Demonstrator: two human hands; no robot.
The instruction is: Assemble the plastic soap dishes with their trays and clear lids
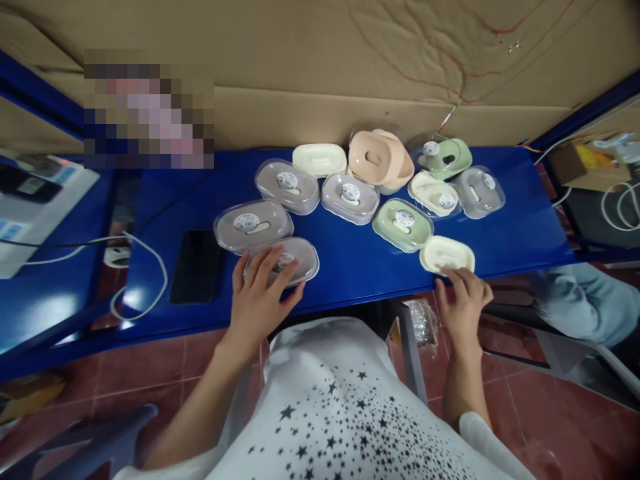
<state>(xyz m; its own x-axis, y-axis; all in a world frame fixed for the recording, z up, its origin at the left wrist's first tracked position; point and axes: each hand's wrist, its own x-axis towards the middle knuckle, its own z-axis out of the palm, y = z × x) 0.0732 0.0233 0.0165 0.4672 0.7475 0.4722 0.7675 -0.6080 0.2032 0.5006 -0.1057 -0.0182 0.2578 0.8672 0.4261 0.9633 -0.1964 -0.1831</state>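
My left hand lies with spread fingers over a grey soap box with a clear lid and round label. Behind it sits another grey soap box. At the table's front edge, my right hand has its fingers and thumb at the near rim of a cream oval soap dish. Just left of that dish is a green lidded soap box. Farther back are a grey box, a cream box and peach dish pieces stacked at an angle.
A black phone lies on the blue table at left, beside a looped white cable. Brown cardboard stands along the back. Another person's clothed leg is at right, near a small carton.
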